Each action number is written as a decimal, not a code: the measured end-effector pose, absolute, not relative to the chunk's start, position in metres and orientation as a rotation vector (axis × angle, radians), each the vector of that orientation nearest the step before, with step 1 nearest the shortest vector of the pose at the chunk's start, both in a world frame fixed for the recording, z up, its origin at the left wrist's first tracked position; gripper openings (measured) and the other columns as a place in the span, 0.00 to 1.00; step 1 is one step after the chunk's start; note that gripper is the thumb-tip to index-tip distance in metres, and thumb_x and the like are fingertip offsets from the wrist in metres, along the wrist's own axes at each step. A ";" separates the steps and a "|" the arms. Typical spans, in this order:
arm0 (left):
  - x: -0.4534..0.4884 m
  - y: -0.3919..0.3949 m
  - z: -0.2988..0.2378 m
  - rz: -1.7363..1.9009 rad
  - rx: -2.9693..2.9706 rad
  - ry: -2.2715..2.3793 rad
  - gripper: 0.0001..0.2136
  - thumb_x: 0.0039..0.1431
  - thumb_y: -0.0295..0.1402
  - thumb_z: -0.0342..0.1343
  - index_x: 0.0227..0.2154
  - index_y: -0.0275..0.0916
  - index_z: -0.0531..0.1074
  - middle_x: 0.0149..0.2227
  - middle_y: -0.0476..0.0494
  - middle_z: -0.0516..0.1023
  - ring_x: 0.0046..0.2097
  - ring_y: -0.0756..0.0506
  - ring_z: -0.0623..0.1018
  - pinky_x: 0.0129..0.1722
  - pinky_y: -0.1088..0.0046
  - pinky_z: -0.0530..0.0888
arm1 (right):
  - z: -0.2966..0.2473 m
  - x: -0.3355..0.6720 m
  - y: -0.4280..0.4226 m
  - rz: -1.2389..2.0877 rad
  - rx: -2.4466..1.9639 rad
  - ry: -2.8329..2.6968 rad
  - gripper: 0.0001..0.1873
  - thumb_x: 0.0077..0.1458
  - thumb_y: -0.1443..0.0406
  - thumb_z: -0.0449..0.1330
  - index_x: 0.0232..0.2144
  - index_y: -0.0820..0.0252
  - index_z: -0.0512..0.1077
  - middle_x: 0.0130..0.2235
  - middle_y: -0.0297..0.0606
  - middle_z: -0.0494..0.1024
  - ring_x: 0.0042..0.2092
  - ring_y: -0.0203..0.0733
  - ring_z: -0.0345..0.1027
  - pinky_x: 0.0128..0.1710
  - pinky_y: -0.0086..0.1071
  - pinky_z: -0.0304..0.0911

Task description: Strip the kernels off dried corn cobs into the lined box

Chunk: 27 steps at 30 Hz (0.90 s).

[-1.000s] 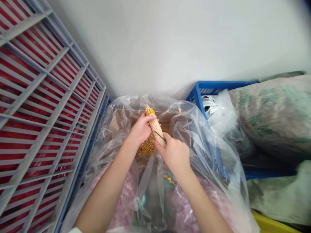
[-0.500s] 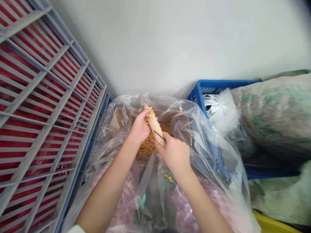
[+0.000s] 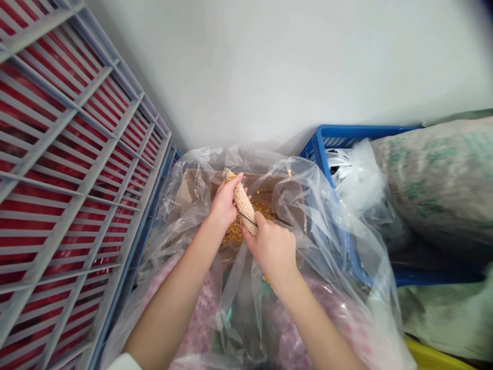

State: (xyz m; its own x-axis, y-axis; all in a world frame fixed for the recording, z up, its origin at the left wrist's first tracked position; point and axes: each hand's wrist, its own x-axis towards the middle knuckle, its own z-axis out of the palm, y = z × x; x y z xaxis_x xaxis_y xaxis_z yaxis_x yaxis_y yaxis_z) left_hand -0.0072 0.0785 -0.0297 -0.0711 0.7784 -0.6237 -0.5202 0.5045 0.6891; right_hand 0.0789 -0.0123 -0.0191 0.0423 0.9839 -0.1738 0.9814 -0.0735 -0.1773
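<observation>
A mostly bare corn cob [image 3: 245, 204] slants across the middle, with some yellow kernels left near its upper tip. My left hand [image 3: 224, 202] wraps around the cob's upper part, thumb lying along it. My right hand [image 3: 274, 245] is closed at the lower end, and a thin dark rod-like tool [image 3: 247, 218] runs from it across the cob; its handle is hidden in my fist. Beneath both hands, loose corn kernels [image 3: 231, 235] lie in a cardboard box [image 3: 196, 186] lined with clear plastic sheeting [image 3: 323, 210].
A tall grey slatted crate [image 3: 79, 192] with red things behind it stands on the left. On the right, a blue crate [image 3: 319, 154] holds a white plastic bag [image 3: 360, 174] and a large woven sack [image 3: 439, 174]. A white wall [image 3: 269, 67] rises behind.
My left hand has rolled over the cob, turning it so the remaining kernels show less. Both hands have shifted slightly, and the rod lies a little lower on the cob.
</observation>
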 end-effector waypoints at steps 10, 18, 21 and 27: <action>-0.006 0.079 -0.030 1.060 0.263 1.214 0.09 0.42 0.32 0.58 0.24 0.38 0.63 0.19 0.54 0.64 0.21 0.53 0.66 0.22 0.76 0.63 | -0.017 0.079 -0.013 0.385 -2.276 -2.134 0.11 0.54 0.56 0.52 0.33 0.56 0.67 0.28 0.38 0.76 0.28 0.41 0.72 0.23 0.28 0.52; -0.003 0.076 -0.039 1.160 0.291 1.299 0.10 0.37 0.23 0.57 0.25 0.38 0.63 0.18 0.56 0.63 0.21 0.55 0.64 0.23 0.78 0.60 | -0.020 0.075 -0.015 0.420 -2.267 -2.151 0.10 0.53 0.57 0.53 0.32 0.56 0.67 0.26 0.37 0.76 0.28 0.43 0.72 0.22 0.29 0.51; -0.005 0.075 -0.038 1.150 0.353 1.259 0.11 0.36 0.23 0.57 0.25 0.38 0.62 0.19 0.56 0.64 0.22 0.55 0.65 0.23 0.78 0.60 | -0.020 0.076 -0.014 0.417 -2.264 -2.142 0.10 0.53 0.56 0.53 0.32 0.56 0.67 0.26 0.36 0.76 0.27 0.43 0.72 0.22 0.28 0.51; -0.008 0.075 -0.032 1.122 0.432 1.199 0.15 0.34 0.19 0.56 0.28 0.40 0.62 0.21 0.56 0.64 0.24 0.54 0.66 0.24 0.78 0.61 | -0.018 0.079 -0.013 0.415 -2.293 -2.147 0.12 0.55 0.55 0.51 0.34 0.57 0.66 0.27 0.38 0.76 0.28 0.42 0.72 0.22 0.29 0.51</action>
